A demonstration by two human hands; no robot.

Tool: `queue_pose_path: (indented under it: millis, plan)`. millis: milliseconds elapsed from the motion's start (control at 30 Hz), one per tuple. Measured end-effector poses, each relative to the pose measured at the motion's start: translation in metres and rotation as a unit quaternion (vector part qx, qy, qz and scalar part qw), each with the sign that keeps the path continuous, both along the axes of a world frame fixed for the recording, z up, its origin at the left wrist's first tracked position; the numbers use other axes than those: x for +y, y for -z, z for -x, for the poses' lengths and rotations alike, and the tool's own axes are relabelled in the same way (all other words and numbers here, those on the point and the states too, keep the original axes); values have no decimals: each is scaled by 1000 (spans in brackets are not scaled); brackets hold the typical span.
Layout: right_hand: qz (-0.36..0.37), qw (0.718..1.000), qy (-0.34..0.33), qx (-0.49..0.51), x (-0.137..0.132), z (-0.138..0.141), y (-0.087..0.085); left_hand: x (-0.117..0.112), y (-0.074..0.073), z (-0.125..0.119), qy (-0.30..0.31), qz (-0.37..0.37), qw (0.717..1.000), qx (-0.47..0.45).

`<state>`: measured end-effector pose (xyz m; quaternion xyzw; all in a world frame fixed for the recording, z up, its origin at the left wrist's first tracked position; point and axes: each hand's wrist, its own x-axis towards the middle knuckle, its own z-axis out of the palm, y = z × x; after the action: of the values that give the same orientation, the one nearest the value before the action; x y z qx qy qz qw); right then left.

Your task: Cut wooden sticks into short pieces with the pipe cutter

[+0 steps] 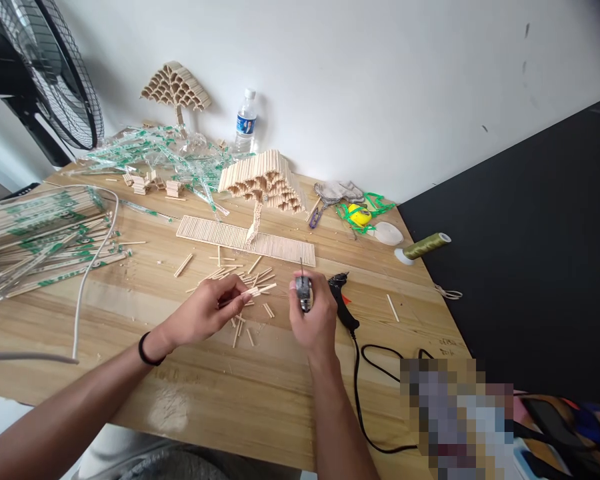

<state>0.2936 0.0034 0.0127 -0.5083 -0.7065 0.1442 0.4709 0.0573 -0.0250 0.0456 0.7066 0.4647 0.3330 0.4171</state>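
My left hand point(213, 308) is closed, pinching a few short wooden sticks point(261, 291) between thumb and fingers. Their pale ends point right. In my right hand point(314, 312) is a small dark tool with a thin metal tip point(304, 293); its kind is not clear. The two hands are apart, low above the table. More cut sticks point(225, 272) lie scattered beneath and beyond my left hand. Behind them stands a tree model made of sticks point(267, 183), its trunk on a long flat stick base point(215, 233). A black glue gun point(344, 303) lies right of my right hand.
Wrapped chopsticks point(45, 233) and a white cable point(97, 247) lie left. Behind are plastic wrappers point(155, 153), a second stick tree point(176, 90), a water bottle point(245, 123) and a fan point(45, 67). A yellow tape measure point(359, 215) and thread spool point(425, 247) sit at right.
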Motion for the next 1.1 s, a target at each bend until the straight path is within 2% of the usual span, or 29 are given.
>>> queue_pose_path:
  millis: [233, 433, 633, 800, 1100]
  plan:
    - [4, 994, -81, -69, -6, 10, -4, -5, 0, -1, -2, -62, 998, -24]
    - [17, 989, -113, -91, -11, 18, -6, -6, 1, 0, 14, -79, 997, -19]
    - [31, 989, -99, -104, -12, 19, -5, -5, -3, 2, 11, -61, 998, 3]
    - [38, 989, -89, -114, -13, 22, -5, -5, -5, 2, -1, -76, 997, 11]
    - [91, 979, -42, -175, -18, 27, -6, -4, -2, 2, -13, -61, 998, -3]
